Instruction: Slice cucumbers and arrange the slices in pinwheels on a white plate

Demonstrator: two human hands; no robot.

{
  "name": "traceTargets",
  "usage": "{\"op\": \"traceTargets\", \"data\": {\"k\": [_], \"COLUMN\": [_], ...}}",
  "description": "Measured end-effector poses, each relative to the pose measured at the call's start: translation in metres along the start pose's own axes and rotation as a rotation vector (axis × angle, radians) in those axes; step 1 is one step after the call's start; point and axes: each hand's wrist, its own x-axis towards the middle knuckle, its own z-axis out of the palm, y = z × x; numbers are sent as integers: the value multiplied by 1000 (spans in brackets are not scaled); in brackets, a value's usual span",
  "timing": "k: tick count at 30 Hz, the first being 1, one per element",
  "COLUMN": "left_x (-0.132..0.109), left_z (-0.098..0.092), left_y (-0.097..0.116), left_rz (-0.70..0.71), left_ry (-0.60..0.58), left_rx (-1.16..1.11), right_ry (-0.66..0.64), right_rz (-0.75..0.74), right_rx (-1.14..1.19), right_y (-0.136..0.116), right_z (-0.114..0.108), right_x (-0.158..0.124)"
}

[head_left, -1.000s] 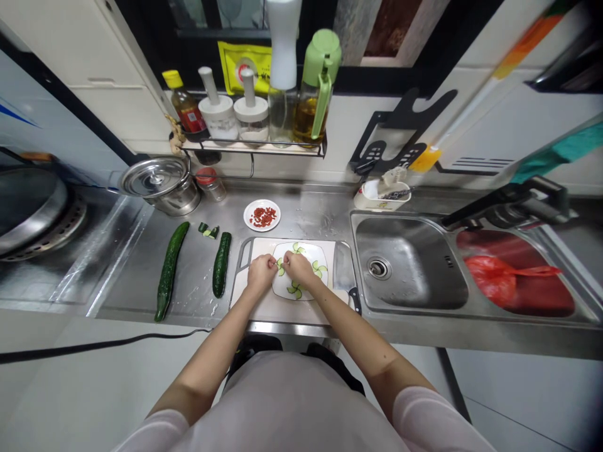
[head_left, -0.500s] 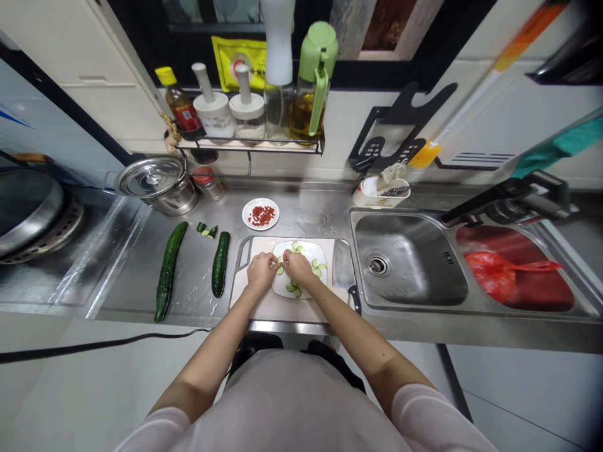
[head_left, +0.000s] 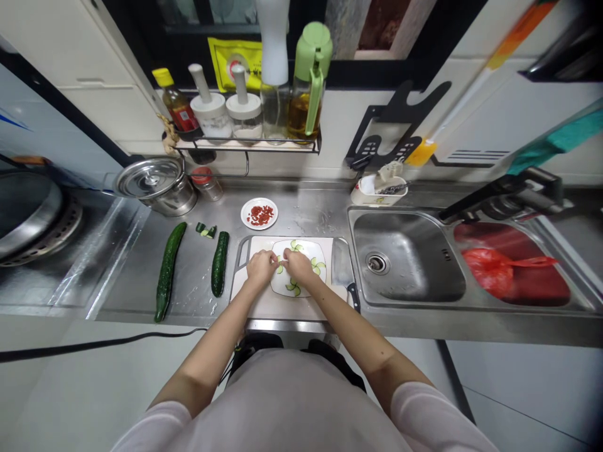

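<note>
A white square plate [head_left: 308,287] lies on the cutting board [head_left: 264,307], with small pinwheels of green-edged cucumber slices [head_left: 293,288] near its sides. At the plate's left side, my left hand [head_left: 262,267] has its fingers pinched on the cucumber slices [head_left: 279,266] there. My right hand [head_left: 298,267] reaches over the plate, its fingertips closed at the same slices from the other side. The fingers partly hide this cluster. A kitchen knife [head_left: 342,267] with a black handle rests along the board's right side.
Left of the board lie a cut cucumber [head_left: 220,263], a longer whole cucumber [head_left: 170,271] and cucumber scraps [head_left: 206,230]. Behind it stands a small plate of red bits [head_left: 260,214]. A double sink [head_left: 409,257] is on the right, a lidded steel pot [head_left: 157,188] back left.
My right fingers have shifted very slightly at the left cluster of slices. The whole view has drifted a little; the other things stay in place.
</note>
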Motion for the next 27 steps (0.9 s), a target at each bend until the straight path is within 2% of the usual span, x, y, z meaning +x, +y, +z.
{"op": "traceTargets", "data": {"k": [15, 18, 24, 27], "left_x": [6, 5, 3, 3], "left_z": [-5, -5, -6, -6], "left_y": [6, 7, 7, 7], "left_rz": [-18, -6, 39, 34], "left_ry": [-36, -34, -20, -26], "left_rx": [41, 58, 77, 69], "right_ry": [38, 85, 248, 295], "right_rz": [41, 44, 93, 114], "right_rx": [4, 51, 209, 231], "right_y": [4, 7, 37, 51], "right_z": [-4, -10, -30, -34], "right_x": [-5, -8, -23, -35]}}
